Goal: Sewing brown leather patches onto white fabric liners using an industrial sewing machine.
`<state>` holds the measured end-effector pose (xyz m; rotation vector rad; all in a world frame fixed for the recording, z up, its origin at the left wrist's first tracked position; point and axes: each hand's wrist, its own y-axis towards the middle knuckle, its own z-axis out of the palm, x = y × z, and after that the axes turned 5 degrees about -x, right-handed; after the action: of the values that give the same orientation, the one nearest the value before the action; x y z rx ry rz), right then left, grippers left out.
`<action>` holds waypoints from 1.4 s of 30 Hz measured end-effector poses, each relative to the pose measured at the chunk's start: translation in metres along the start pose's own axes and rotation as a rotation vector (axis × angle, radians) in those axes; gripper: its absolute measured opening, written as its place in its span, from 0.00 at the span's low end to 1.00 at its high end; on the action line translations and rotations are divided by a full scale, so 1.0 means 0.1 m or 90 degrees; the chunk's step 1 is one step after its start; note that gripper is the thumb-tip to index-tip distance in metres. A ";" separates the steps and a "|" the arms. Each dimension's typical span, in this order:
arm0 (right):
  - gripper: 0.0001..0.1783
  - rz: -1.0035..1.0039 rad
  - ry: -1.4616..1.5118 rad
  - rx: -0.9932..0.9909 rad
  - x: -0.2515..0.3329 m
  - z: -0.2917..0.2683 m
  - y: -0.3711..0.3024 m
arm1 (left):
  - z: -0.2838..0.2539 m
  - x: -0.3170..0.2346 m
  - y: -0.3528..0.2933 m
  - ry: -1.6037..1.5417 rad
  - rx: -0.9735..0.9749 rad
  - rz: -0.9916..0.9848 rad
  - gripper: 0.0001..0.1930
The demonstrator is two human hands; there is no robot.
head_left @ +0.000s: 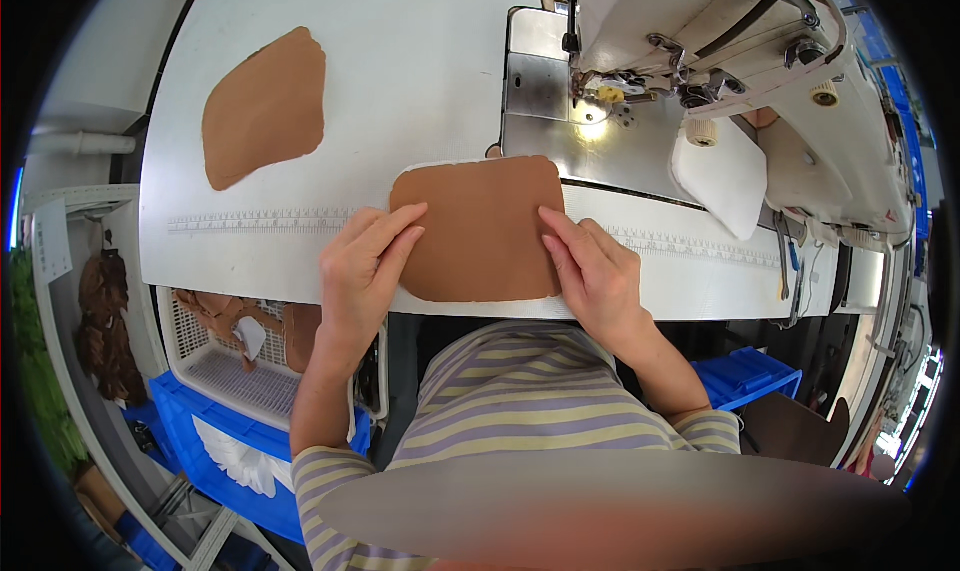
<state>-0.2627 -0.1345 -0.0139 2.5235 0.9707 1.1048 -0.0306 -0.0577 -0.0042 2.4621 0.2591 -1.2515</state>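
Observation:
A brown, round-cornered fabric panel (480,233) with a thin pale layer showing along its edge lies at the table's front edge, in front of the sewing machine. My left hand (365,261) pinches its left side between thumb and fingers. On the opposite side, my right hand (598,276) grips the panel the same way. Beyond them stands a white sewing machine (720,46), its needle area lit over a metal plate (540,136). Another brown fabric piece (268,111), with curved edges, rests apart at the far left of the table.
A white padded piece (722,176) lies under the machine's arm. Tweezers (782,256) are at the table's right. A printed ruler strip (260,221) runs along the front. Below left, a white basket (225,356) holds brown pieces, above a blue crate (190,441). Another blue bin (745,376) stands below right.

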 end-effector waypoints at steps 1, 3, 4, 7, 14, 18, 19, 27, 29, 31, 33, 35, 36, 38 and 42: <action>0.16 0.001 0.000 0.000 0.00 0.00 0.00 | 0.00 0.01 0.00 0.007 0.002 0.004 0.11; 0.16 -0.002 -0.013 0.008 -0.01 0.00 -0.01 | 0.01 0.00 0.01 0.008 0.004 -0.010 0.10; 0.16 -0.002 -0.013 0.009 -0.01 0.00 -0.01 | 0.01 0.00 0.01 0.008 0.005 -0.023 0.10; 0.16 -0.013 -0.022 0.004 0.00 0.01 0.00 | 0.03 -0.02 0.02 0.014 0.000 -0.024 0.10; 0.16 -0.017 -0.044 0.008 -0.01 0.01 0.02 | 0.05 -0.03 0.03 0.020 -0.006 -0.029 0.09; 0.16 -0.017 -0.053 0.013 -0.02 0.02 0.02 | 0.05 -0.01 0.03 0.031 -0.021 -0.027 0.09; 0.16 -0.016 -0.054 0.013 -0.01 0.02 0.02 | 0.05 -0.01 0.03 0.030 -0.027 -0.022 0.09; 0.16 -0.028 -0.058 0.006 -0.02 0.03 0.00 | 0.06 -0.02 0.05 0.034 -0.024 -0.035 0.09; 0.16 -0.030 -0.057 0.002 -0.03 0.04 0.00 | 0.07 -0.02 0.06 0.032 -0.026 -0.041 0.09; 0.16 -0.033 -0.054 -0.001 -0.03 0.03 0.01 | 0.06 -0.02 0.06 0.026 -0.028 -0.047 0.09; 0.16 -0.029 -0.059 0.008 -0.02 0.03 0.01 | 0.06 -0.01 0.06 0.028 -0.030 -0.043 0.09; 0.16 -0.030 -0.058 0.005 -0.02 0.04 0.01 | 0.06 0.00 0.06 0.031 -0.034 -0.041 0.09; 0.16 -0.031 -0.058 0.001 -0.02 0.04 0.02 | 0.06 0.01 0.06 0.031 -0.037 -0.028 0.09; 0.16 -0.026 -0.059 0.005 0.00 0.03 0.02 | 0.06 0.01 0.06 0.036 -0.044 -0.018 0.09; 0.15 -0.014 -0.065 0.013 0.02 0.02 0.02 | 0.05 0.01 0.07 0.038 -0.030 -0.014 0.08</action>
<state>-0.2593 -0.1348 -0.0127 2.5508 0.9847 0.9545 -0.0312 -0.0663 -0.0054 2.4662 0.3292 -1.1685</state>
